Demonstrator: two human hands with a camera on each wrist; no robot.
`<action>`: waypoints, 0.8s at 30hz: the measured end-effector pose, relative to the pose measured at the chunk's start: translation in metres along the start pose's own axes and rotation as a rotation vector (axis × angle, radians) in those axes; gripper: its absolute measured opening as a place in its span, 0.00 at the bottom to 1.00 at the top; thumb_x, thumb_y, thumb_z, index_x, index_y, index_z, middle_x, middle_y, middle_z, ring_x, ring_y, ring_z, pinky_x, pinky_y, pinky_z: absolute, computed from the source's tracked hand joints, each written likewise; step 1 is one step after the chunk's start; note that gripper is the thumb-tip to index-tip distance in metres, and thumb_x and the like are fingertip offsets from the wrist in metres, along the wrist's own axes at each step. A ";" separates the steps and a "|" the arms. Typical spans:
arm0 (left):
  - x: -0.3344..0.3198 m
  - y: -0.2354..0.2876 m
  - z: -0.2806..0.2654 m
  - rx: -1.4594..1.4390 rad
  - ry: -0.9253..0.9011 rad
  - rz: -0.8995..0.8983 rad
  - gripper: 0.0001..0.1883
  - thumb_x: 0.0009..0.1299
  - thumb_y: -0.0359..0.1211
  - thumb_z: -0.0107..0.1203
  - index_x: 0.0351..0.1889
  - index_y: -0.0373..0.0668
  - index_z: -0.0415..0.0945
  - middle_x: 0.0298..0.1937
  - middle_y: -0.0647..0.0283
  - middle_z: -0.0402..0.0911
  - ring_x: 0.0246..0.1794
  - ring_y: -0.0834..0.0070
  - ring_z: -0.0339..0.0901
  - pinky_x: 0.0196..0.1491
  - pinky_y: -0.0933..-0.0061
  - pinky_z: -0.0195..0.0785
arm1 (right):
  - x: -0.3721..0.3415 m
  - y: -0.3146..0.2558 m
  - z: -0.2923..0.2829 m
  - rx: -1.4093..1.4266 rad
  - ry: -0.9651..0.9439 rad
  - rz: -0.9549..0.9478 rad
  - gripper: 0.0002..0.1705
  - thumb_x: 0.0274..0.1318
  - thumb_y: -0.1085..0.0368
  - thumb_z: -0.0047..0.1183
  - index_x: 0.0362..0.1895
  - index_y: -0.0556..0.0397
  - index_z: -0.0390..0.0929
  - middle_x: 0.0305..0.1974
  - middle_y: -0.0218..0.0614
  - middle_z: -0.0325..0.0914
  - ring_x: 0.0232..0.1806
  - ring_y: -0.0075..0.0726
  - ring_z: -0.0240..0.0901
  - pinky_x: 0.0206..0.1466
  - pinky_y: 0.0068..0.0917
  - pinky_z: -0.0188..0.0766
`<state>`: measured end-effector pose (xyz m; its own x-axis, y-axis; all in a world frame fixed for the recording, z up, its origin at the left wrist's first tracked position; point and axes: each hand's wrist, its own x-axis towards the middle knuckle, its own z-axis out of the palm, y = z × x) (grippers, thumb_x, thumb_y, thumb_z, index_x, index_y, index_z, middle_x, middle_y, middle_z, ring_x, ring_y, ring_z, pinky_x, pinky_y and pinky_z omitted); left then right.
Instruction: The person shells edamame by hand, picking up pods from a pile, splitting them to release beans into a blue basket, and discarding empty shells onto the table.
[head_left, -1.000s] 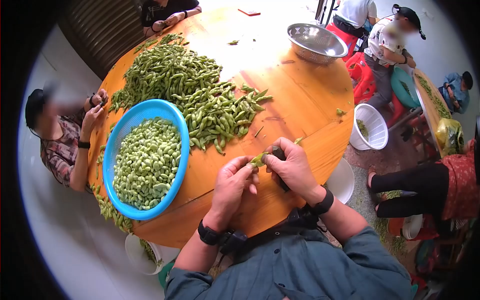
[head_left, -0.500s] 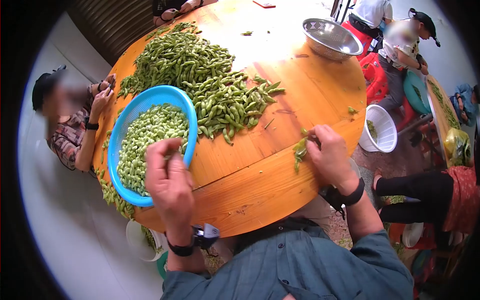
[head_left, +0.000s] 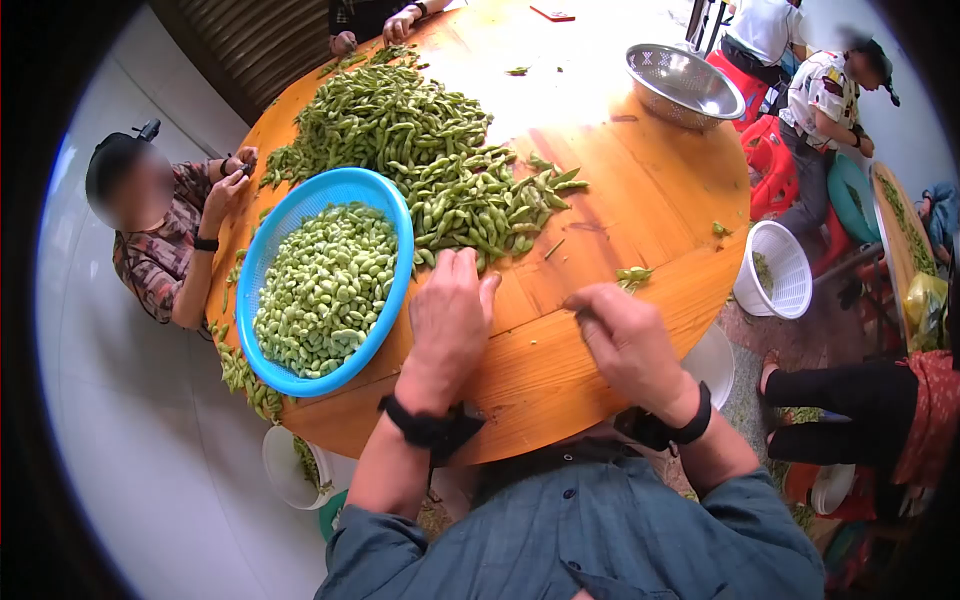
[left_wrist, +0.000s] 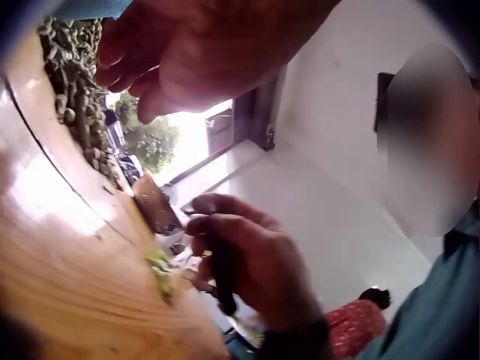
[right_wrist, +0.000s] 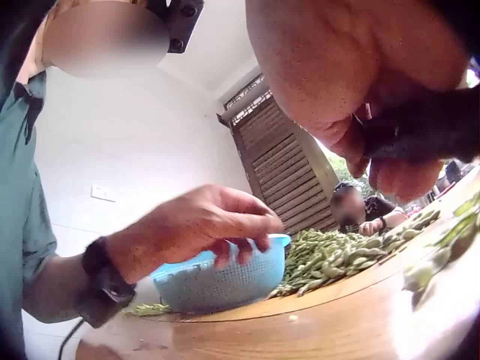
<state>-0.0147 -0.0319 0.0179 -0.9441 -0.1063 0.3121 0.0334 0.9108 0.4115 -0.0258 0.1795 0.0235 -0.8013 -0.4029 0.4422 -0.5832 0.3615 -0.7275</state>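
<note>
My left hand [head_left: 450, 305] hovers over the table between the blue basket and my right hand, its fingers loosely bent and nothing visible in them. The blue plastic basket [head_left: 405, 235] holds many shelled green beans [head_left: 325, 285]. Beyond the left fingertips lies a big heap of green bean pods [head_left: 400, 125]. My right hand [head_left: 630, 345] is near the table's front edge, fingers curled round a dark, elongated object [left_wrist: 223, 274] whose kind is not shown. A few green pods or shells [head_left: 633, 277] lie just past its fingertips.
The round wooden table [head_left: 620, 215] also carries a steel colander [head_left: 690, 90] at the far right. White baskets [head_left: 775, 270] and tubs stand below its edge. One person [head_left: 165, 230] sits at the left, another across the table. Others work at the right around a second table.
My left hand went from the right hand to over the basket, then back right towards the pods. Green pods or shells held by the right hand now lie on the table.
</note>
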 end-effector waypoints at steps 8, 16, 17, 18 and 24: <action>0.012 -0.023 0.025 0.167 0.003 0.079 0.12 0.64 0.36 0.62 0.34 0.37 0.76 0.41 0.53 0.72 0.36 0.53 0.78 0.39 0.55 0.72 | -0.015 0.000 0.013 0.112 -0.085 0.105 0.07 0.54 0.77 0.47 0.38 0.61 0.75 0.35 0.52 0.78 0.39 0.58 0.77 0.42 0.42 0.75; -0.011 -0.009 0.007 -0.587 -0.008 -0.250 0.06 0.68 0.28 0.55 0.39 0.35 0.77 0.31 0.65 0.79 0.25 0.82 0.71 0.26 0.79 0.64 | -0.013 0.008 0.010 0.237 -0.154 0.188 0.09 0.56 0.74 0.49 0.41 0.62 0.76 0.31 0.52 0.79 0.35 0.56 0.78 0.39 0.38 0.75; -0.014 -0.004 0.006 -0.793 -0.061 -0.351 0.06 0.70 0.29 0.55 0.41 0.36 0.76 0.31 0.67 0.79 0.26 0.86 0.71 0.26 0.82 0.64 | -0.010 0.007 0.011 0.258 -0.158 0.236 0.10 0.56 0.73 0.49 0.42 0.63 0.76 0.30 0.51 0.80 0.32 0.52 0.79 0.37 0.36 0.75; -0.016 0.004 0.000 -0.983 -0.150 -0.451 0.08 0.72 0.30 0.53 0.45 0.37 0.75 0.33 0.65 0.80 0.27 0.87 0.72 0.27 0.86 0.64 | -0.007 0.007 0.011 0.279 -0.162 0.283 0.11 0.57 0.73 0.48 0.43 0.63 0.76 0.30 0.50 0.80 0.30 0.48 0.80 0.35 0.34 0.75; -0.030 0.019 0.010 -1.262 -0.302 -0.526 0.10 0.75 0.31 0.50 0.49 0.35 0.75 0.35 0.63 0.82 0.27 0.84 0.75 0.26 0.85 0.68 | 0.002 0.004 0.017 0.598 -0.111 0.566 0.12 0.60 0.72 0.47 0.45 0.64 0.76 0.26 0.42 0.81 0.24 0.30 0.76 0.31 0.29 0.74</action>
<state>0.0110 -0.0080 0.0080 -0.9660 -0.0833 -0.2449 -0.2253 -0.1940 0.9548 -0.0280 0.1657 0.0125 -0.9162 -0.3866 -0.1056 0.0981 0.0392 -0.9944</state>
